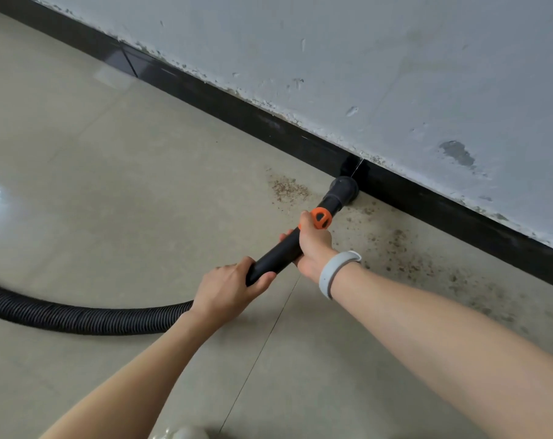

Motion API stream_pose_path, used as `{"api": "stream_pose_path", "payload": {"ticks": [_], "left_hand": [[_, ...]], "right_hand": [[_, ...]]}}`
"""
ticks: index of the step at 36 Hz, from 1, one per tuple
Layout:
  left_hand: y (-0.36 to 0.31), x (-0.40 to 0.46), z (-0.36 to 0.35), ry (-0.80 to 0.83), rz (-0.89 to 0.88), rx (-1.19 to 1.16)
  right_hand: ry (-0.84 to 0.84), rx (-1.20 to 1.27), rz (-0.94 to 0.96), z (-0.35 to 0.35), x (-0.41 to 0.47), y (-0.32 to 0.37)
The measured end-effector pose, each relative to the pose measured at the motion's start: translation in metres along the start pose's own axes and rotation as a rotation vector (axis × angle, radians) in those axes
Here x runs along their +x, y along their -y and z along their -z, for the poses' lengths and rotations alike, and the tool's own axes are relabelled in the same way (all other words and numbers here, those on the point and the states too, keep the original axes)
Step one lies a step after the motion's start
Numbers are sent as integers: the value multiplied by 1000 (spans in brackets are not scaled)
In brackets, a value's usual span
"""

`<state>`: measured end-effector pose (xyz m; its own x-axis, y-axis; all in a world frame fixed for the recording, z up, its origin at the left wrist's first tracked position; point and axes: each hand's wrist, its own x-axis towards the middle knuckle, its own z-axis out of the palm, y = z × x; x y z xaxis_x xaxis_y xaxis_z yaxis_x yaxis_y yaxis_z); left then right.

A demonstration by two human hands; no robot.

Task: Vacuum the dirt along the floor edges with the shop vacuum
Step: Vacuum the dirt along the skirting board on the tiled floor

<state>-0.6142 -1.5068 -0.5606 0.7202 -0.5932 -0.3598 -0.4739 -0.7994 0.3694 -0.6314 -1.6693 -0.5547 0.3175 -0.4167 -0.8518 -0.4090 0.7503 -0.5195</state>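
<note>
A black vacuum wand (276,253) with an orange collar (321,218) points toward the wall. Its round nozzle (345,188) sits on the floor against the black baseboard (300,141). My right hand (313,242) grips the wand just behind the orange collar. My left hand (229,288) grips the wand's rear end, where the ribbed black hose (79,318) joins. Brown dirt (288,188) lies in a patch left of the nozzle, and more dirt (411,258) is scattered along the floor edge to the right.
The beige tiled floor (110,185) spreads to the left, and the hose runs off the left edge. A scuffed grey-white wall (395,74) rises above the baseboard. A grey band (335,270) is on my right wrist.
</note>
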Motion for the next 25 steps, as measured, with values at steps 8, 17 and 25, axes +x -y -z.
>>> {"api": "stream_pose_path", "payload": {"ticks": [8,17,25], "left_hand": [[24,-7,8,-180,118,-87],[91,-5,35,-367,315,-317],[129,14,51,-362,425,-602]], "right_hand": [[107,-96,83,-47,-7,0],[304,-296,130,-161,-16,-5],[334,-323,86,-226,-11,-14]]}}
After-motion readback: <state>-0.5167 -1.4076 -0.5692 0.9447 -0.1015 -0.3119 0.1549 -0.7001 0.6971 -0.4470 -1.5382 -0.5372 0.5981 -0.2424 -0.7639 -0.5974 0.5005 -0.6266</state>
